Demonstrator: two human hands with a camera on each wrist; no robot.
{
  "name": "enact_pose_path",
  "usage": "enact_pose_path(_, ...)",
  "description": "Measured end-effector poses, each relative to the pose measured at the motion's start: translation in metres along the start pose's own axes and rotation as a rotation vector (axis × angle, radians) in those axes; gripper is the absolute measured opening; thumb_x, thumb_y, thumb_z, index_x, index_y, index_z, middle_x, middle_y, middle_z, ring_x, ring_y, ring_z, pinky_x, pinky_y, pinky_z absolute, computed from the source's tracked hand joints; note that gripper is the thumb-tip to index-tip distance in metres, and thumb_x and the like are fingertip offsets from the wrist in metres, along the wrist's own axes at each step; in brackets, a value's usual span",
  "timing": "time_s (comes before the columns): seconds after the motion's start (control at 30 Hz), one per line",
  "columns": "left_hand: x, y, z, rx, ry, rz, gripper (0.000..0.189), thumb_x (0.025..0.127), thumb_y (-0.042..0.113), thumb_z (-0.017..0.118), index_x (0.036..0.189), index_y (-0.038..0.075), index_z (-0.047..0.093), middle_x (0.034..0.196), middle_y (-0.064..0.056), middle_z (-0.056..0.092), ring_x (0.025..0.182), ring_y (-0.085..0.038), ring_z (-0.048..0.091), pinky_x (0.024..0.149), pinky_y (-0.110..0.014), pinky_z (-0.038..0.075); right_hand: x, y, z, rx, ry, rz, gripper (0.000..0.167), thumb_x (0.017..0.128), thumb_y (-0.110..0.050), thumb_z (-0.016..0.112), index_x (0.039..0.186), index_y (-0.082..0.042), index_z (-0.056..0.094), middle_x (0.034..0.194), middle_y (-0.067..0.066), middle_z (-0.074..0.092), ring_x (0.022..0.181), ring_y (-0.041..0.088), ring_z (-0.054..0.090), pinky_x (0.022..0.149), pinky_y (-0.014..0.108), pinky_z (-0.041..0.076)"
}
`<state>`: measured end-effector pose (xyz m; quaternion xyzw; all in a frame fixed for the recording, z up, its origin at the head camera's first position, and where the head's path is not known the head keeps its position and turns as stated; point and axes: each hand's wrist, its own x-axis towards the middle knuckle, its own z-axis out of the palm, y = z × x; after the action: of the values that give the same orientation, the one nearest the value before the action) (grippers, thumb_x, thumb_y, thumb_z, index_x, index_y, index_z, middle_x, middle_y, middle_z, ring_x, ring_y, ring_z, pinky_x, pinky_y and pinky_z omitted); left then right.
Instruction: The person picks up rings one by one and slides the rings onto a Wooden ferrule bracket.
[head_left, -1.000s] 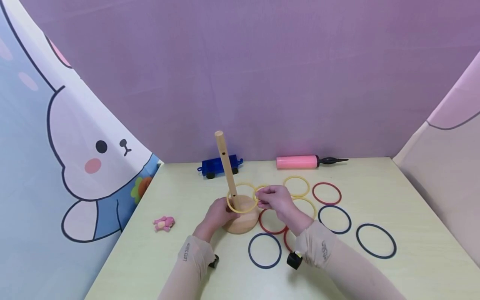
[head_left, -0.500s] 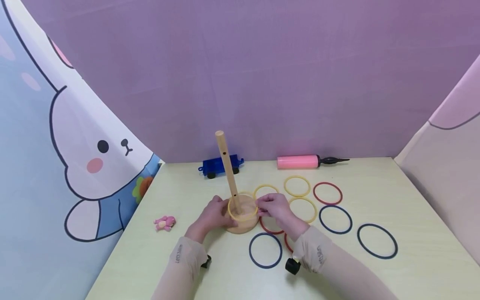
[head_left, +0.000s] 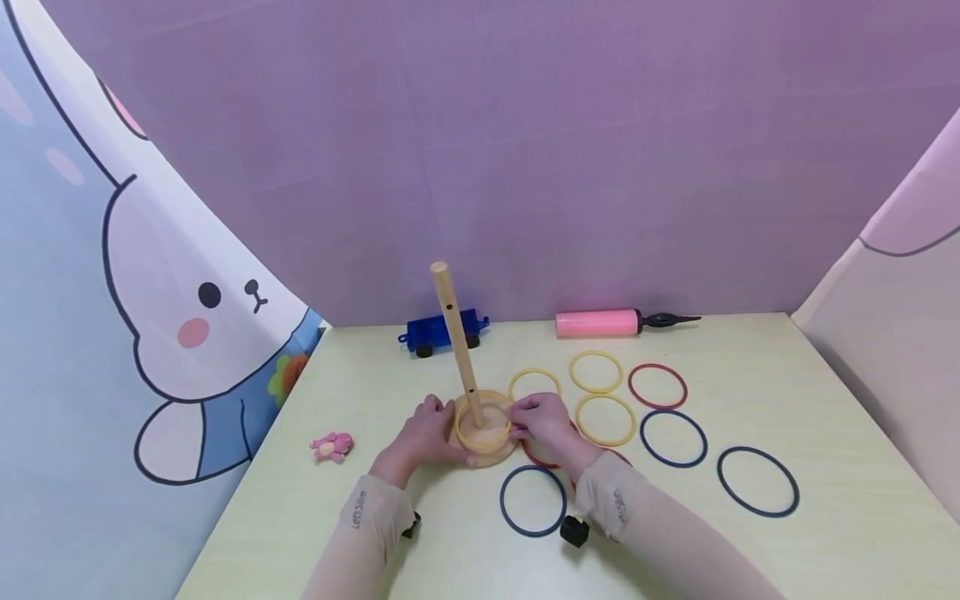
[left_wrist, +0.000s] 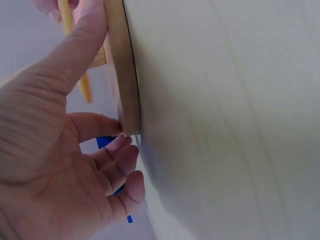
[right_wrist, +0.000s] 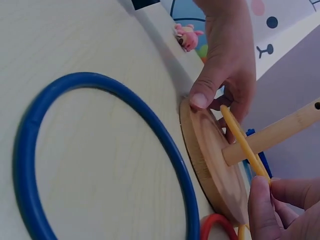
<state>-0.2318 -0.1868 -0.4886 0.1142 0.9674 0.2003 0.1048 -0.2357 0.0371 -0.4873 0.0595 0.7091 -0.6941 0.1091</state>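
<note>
A wooden stand has a round base (right_wrist: 200,145) and an upright post (head_left: 456,342) with small holes. My left hand (head_left: 424,435) grips the base at its left edge, thumb on the near side and index finger farther round the rim, as the left wrist view shows. Around the lower post is a yellow ring (right_wrist: 242,142), held slightly tilted close over the base. My right hand (head_left: 549,423) pinches that ring between thumb and index finger at its right side. Red rings (head_left: 540,457) lie on the table partly hidden beneath the right hand and forearm.
Several loose rings lie to the right: yellow rings (head_left: 605,419), a red ring (head_left: 686,392) and dark blue rings (head_left: 797,493). Another blue ring (right_wrist: 27,165) lies in front. Behind stand a blue toy wagon (head_left: 442,332) and a pink hand pump (head_left: 596,323). A pink figurine (head_left: 332,447) lies left.
The right hand has lowered the yellow ring along the post toward the base. The left hand has shifted slightly left and stays at the base's edge.
</note>
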Motion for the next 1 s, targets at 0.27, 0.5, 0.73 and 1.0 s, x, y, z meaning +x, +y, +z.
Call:
enact_pose_path(0.27, 0.0, 0.001, 0.0, -0.001, -0.001, -0.009, 0.115, 0.059, 0.061, 0.086, 0.149, 0.007, 0.039, 0.115, -0.009, 0.044, 0.1, -0.024, 0.043, 0.087, -0.044, 0.043, 0.005, 0.007, 0.004, -0.001, 0.008, -0.019, 0.014, 0.084, 0.007, 0.068, 0.097, 0.013, 0.067, 0.081, 0.019, 0.068, 0.055, 0.016, 0.065, 0.057, 0.03, 0.055)
enact_pose_path(0.5, -0.001, 0.001, 0.0, 0.013, 0.0, -0.007, 0.113, 0.06, 0.06, 0.086, 0.149, 0.008, 0.039, 0.115, -0.008, 0.044, 0.1, -0.024, 0.043, 0.087, -0.044, 0.043, 0.002, 0.008, -0.004, -0.069, 0.027, -0.062, 0.012, 0.085, 0.005, 0.068, 0.095, 0.01, 0.069, 0.08, 0.017, 0.069, 0.059, 0.02, 0.067, 0.058, 0.031, 0.055)
enact_pose_path(0.73, 0.0, 0.001, 0.0, 0.016, 0.003, -0.006, 0.113, 0.06, 0.06, 0.086, 0.149, 0.009, 0.04, 0.115, -0.008, 0.045, 0.1, -0.024, 0.043, 0.087, -0.044, 0.043, -0.014, 0.005, -0.021, -0.269, 0.031, -0.106, 0.006, 0.086, -0.003, 0.072, 0.089, 0.002, 0.073, 0.075, 0.012, 0.07, 0.059, 0.017, 0.065, 0.057, 0.03, 0.054)
enact_pose_path(1.0, 0.0, -0.001, 0.002, 0.027, 0.014, -0.001, 0.115, 0.058, 0.062, 0.086, 0.149, 0.007, 0.04, 0.116, -0.008, 0.045, 0.1, -0.024, 0.043, 0.087, -0.044, 0.043, -0.047, 0.005, -0.04, -0.394, -0.046, -0.077, 0.006, 0.084, -0.006, 0.075, 0.085, -0.002, 0.071, 0.07, 0.006, 0.065, 0.058, 0.017, 0.062, 0.056, 0.031, 0.054)
